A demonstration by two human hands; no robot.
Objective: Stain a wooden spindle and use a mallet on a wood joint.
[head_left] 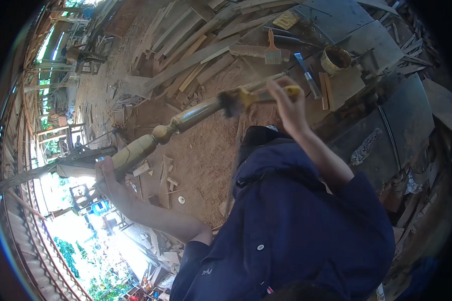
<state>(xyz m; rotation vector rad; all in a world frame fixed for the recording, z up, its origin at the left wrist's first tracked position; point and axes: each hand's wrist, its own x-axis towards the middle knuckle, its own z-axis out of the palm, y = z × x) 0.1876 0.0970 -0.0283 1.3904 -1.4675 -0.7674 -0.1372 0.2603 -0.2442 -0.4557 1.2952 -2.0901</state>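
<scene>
My left hand (110, 178) grips the lower left end of a long turned wooden spindle (196, 119), pale and glossy, lying diagonally across the view. Its squared end juts past my fingers. My right hand (289, 105) has its fingers closed on a yellow-handled brush (253, 96), whose dark, blurred head (228, 104) is on or just over the upper part of the spindle. Beyond it sit a loose wide paintbrush (272, 54) with an orange handle, a blue-and-silver tube-like item (308, 75) and a bucket (335, 60) with brownish stains.
Stacked boards and offcuts (196, 55) cover the back. Dark metal sheets (407, 120) lie at the right with a shaggy pale object (364, 145). The dusty floor (196, 165) holds wood scraps. A bright open side with railings and plants (70, 256) is at the left.
</scene>
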